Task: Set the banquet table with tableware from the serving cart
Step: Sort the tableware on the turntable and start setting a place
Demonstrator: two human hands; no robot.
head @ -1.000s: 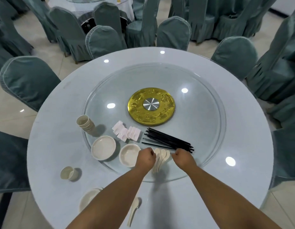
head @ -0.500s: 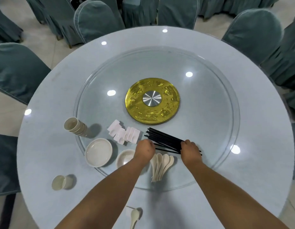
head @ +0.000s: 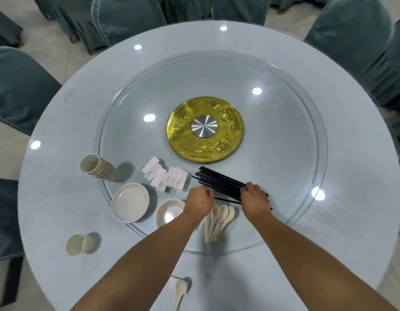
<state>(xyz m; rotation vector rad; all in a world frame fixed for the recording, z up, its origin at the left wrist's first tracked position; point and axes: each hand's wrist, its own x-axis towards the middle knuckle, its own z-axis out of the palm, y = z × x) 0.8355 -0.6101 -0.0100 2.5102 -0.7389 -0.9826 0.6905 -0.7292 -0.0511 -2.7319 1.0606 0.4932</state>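
Nearest the person, a lone spoon (head: 179, 292) lies on the round table (head: 362, 221) just short of the glass turntable (head: 302, 135), and a single cup (head: 77, 244) stands off that turntable's near-left rim. On the turntable's near edge a fan of white spoons (head: 218, 221) lies between the two forearms, with a small bowl (head: 167, 213) to its left – partly covered by the left wrist – and a wider dish (head: 130, 202) left of that.

The left hand (head: 200, 202) is curled into a loose fist just past the spoon bowls; its fingertips are turned away, so whether it pinches a stick cannot be told, though one thin stick runs from it toward the right hand. The right hand (head: 254, 197) lies over the near end of the black chopsticks (head: 219, 182), fingers bent and pressed down on the bundle.

Farther in on the turntable sit white chopstick rests (head: 166, 178), a tilted stack of cups (head: 98, 168) at its left rim, and the gold centre disc (head: 204, 130). Covered chairs (head: 125, 16) ring the table beyond.

Half a second ago both hands sat at much the same place – the right now reaches further over the bundle.
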